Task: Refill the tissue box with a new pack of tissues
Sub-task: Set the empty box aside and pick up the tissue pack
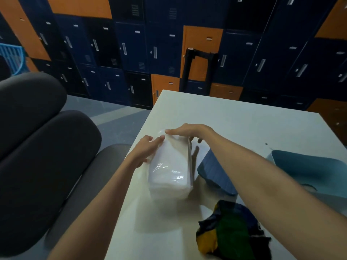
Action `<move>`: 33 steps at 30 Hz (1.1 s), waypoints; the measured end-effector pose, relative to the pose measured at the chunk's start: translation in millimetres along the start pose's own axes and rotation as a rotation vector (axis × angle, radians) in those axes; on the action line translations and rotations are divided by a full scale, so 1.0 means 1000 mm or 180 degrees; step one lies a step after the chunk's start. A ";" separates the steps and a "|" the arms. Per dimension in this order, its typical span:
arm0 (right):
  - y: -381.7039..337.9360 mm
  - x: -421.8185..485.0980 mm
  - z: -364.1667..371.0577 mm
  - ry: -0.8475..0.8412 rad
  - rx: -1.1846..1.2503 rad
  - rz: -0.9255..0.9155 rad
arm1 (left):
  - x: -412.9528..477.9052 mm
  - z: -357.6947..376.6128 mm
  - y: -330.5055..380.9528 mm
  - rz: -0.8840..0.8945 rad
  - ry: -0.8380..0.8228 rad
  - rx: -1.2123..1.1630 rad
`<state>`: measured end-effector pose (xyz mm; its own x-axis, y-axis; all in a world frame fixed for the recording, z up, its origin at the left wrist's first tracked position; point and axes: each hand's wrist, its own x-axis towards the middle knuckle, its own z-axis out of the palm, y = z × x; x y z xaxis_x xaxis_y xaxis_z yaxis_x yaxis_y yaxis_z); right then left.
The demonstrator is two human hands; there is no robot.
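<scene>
Partly hidden behind the pack of tissues [170, 166], a thin pale edge along its right side could have been the tissue box, though that was hard to tell. Right of it a blue case [216, 171] and a teal tub [308, 166] ran under the forearm. The pack lay on the worktop [234, 117], the left hand [144, 151] flat against its left side, the right hand [189, 131] arched over its far end, fingers [169, 131] spread on the wrapper without closing.

Two bare forearms, sleeveless to the frame edge, left hand [144, 150] and right hand [189, 131] without rings or watch.
</scene>
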<state>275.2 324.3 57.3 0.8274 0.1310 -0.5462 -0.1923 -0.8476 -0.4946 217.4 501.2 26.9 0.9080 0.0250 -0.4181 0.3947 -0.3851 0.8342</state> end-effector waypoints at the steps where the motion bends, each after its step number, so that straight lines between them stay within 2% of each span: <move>1: 0.002 0.003 0.004 0.0005 -0.0002 -0.0015 | 0.002 0.001 -0.001 0.0054 -0.0049 -0.0048; 4: 0.006 0.004 0.012 0.0121 0.0140 -0.0202 | 0.004 0.006 0.000 0.0202 -0.0120 -0.0199; 9: 0.000 -0.025 0.003 0.0436 0.0410 -0.0666 | -0.015 0.007 0.014 0.0689 0.0122 -0.0602; 14: -0.017 -0.100 -0.017 0.1324 0.0157 -0.1473 | -0.061 0.008 0.029 0.1416 0.0352 -0.0950; 17: -0.016 -0.130 -0.011 0.1630 0.0092 -0.1879 | -0.085 0.018 0.028 0.1666 0.0336 -0.1095; 22: 0.010 -0.160 0.023 0.1637 0.0181 -0.1883 | -0.115 0.032 0.012 0.1656 0.0125 -0.0988; 28: 0.015 -0.198 0.008 0.1810 0.0559 -0.1774 | -0.127 0.031 0.012 0.1719 -0.0022 -0.0837; 33: 0.017 -0.210 0.006 0.1741 -0.0092 -0.1446 | -0.135 0.037 0.009 0.1839 -0.0025 -0.0788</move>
<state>95.0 285.8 159.7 0.9701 0.2041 0.1313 0.2424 -0.7846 -0.5706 93.0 460.3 77.7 0.9838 -0.1305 0.1233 -0.1379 -0.1094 0.9844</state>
